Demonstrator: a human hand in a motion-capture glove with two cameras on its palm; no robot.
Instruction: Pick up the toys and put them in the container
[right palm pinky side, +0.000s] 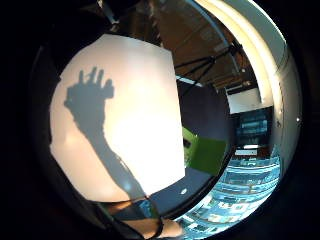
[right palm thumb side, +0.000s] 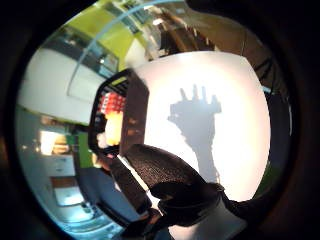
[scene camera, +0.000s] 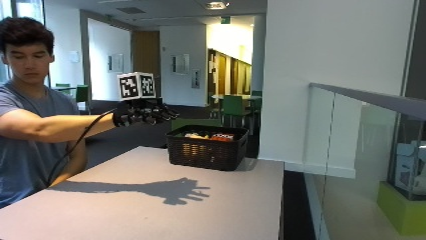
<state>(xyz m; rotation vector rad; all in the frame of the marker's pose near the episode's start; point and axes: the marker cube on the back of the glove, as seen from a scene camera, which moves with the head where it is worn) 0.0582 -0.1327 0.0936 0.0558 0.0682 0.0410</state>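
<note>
I hold my gloved hand (scene camera: 142, 114) up above the table (scene camera: 120, 210), fingers spread and holding nothing, just short of the basket (scene camera: 206, 147). Toys (scene camera: 208, 135) already sit inside the basket. I see none left on the table, so the task looks finished or nearly so.

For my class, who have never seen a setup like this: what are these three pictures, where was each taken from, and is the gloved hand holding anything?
No machine here: a person's gloved right hand does the work. The outside view comes from a camera beside the table; the two round views come from cameras on that hand's palm, looking down. The hand is raised above the table, fingers spread, nothing in its grip; its shadow falls on the tabletop. A black basket at the far edge already holds toys. No toys show on the table.
</note>
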